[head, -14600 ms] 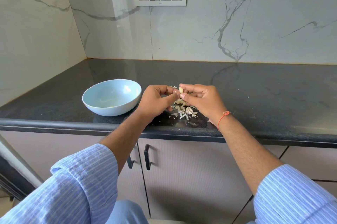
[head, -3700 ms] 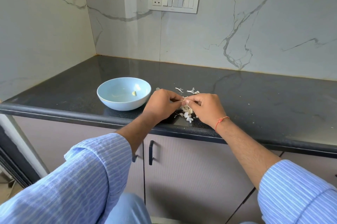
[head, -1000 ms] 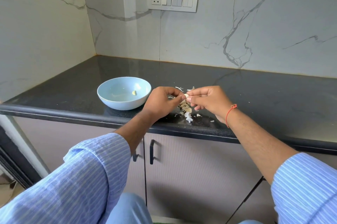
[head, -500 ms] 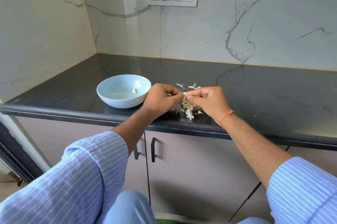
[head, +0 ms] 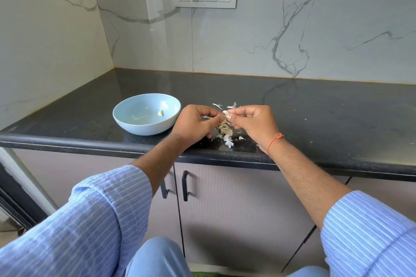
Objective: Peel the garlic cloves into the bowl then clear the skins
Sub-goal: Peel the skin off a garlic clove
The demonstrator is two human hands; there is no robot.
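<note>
A small garlic clove point(head: 225, 112) is pinched between the two hands just above the desk point(head: 315, 105), and the coming move is judged to turn on where the blue bowl point(head: 126, 116) lies from it — to the left of the fingers, just beyond the left hand point(head: 195, 122), whose knuckles stand close beside the bowl's near rim without clearly touching it. The left hand is therefore the nearer one for a drop into the bowl; the right hand point(head: 254, 123) is set on the far side of the clove from it. The clove's long axis cannot be told, since only a pale tip is seen between the fingertips. Both sets of fingers are curled tight: the left thumb and forefinger are closed on the clove's left end, the right ones on its right end or on a shred of skin there — which of the two cannot be told. One peeled clove point(head: 160, 113) is already seen in the bowl. Directly beneath the fingers a heap of papery skins point(head: 226, 134) is spread on the desk, with a few loose flakes point(head: 225, 105) just behind the hands. The clearing of skins is judged not yet begun.
</note>
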